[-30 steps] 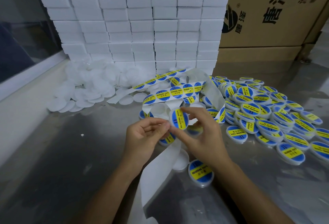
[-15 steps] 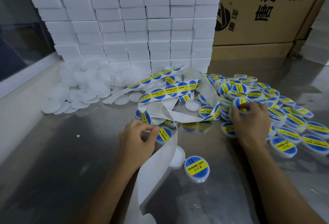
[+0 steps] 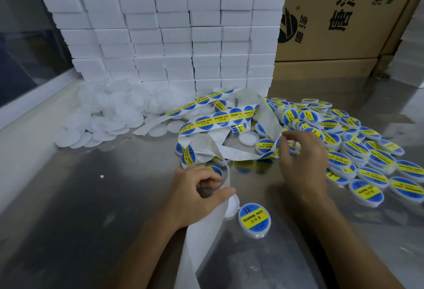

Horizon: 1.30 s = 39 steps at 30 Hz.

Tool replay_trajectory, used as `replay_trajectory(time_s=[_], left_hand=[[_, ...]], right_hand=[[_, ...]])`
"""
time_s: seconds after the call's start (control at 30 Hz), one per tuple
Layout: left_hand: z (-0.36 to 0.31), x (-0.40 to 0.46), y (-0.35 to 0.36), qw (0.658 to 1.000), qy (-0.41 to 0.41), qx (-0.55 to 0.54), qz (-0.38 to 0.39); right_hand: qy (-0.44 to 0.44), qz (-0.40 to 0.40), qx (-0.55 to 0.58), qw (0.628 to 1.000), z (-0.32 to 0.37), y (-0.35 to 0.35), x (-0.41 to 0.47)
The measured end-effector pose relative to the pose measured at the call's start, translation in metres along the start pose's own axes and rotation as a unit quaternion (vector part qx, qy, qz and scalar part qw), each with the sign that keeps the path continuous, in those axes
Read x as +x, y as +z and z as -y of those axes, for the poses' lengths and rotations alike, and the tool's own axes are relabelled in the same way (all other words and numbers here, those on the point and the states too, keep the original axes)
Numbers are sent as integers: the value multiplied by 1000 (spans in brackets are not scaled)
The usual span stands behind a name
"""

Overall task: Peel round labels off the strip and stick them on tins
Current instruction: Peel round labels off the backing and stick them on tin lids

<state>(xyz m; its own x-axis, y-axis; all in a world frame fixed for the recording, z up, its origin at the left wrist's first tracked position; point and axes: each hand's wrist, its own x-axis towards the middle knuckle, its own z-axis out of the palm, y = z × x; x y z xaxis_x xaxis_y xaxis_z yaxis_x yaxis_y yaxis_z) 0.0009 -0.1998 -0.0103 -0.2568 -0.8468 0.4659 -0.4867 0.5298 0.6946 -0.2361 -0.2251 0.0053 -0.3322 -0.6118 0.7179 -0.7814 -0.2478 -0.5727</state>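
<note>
1. One camera only, worn on the person's head, wide-angle.
2. It looks forward and down over the steel table (image 3: 91,197), close above both forearms.
3. Farther off it faces stacked white boxes (image 3: 160,24) and a cardboard carton (image 3: 344,13).

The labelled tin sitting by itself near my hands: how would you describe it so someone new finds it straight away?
Start at the big heap of labelled tins on the right of the steel table, then come toward the camera to the gap between the two forearms. The lone tin lies there, beside the blank backing strip. It alone lies apart from the heap, its "SOLDERING PASTE" label fully readable.
</note>
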Motion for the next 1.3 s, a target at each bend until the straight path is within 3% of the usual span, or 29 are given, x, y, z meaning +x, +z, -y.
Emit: replay_trajectory(time_s=[0.1, 0.27, 0.4, 0.5, 0.63, 0.7, 0.83, 1.0, 1.07, 1.3], left_hand=[[2, 0, 2, 998, 12, 44, 33], [0, 2, 6, 998, 39, 48, -6], [-7, 3, 4, 993, -25, -97, -57], [-15, 5, 0, 977, -31, -210, -22], [-21, 3, -5, 969, -50, -244, 2], [-21, 3, -5, 961, -67, -268, -5], [-16, 5, -6, 924, -175, -335, -53], [-13, 10, -5, 893, -223, -373, -117], [-12, 10, -4, 899, -211, -361, -129], [-14, 10, -3, 923, -163, -307, -163]], right_hand=[[-50, 92, 91, 990, 30, 10, -16], [-120, 234, 140, 955, 46, 21, -35], [-95, 281, 166, 940, 44, 21, -34], [-6, 325, 244, 914, 43, 20, -32], [99, 271, 395, 872, 49, 23, -31], [113, 260, 409, 867, 49, 25, -32], [95, 274, 400, 869, 53, 23, -34], [43, 283, 354, 890, 58, 22, -36], [27, 281, 335, 899, 59, 22, -39], [-161, 176, 168, 957, 58, 20, -37]])
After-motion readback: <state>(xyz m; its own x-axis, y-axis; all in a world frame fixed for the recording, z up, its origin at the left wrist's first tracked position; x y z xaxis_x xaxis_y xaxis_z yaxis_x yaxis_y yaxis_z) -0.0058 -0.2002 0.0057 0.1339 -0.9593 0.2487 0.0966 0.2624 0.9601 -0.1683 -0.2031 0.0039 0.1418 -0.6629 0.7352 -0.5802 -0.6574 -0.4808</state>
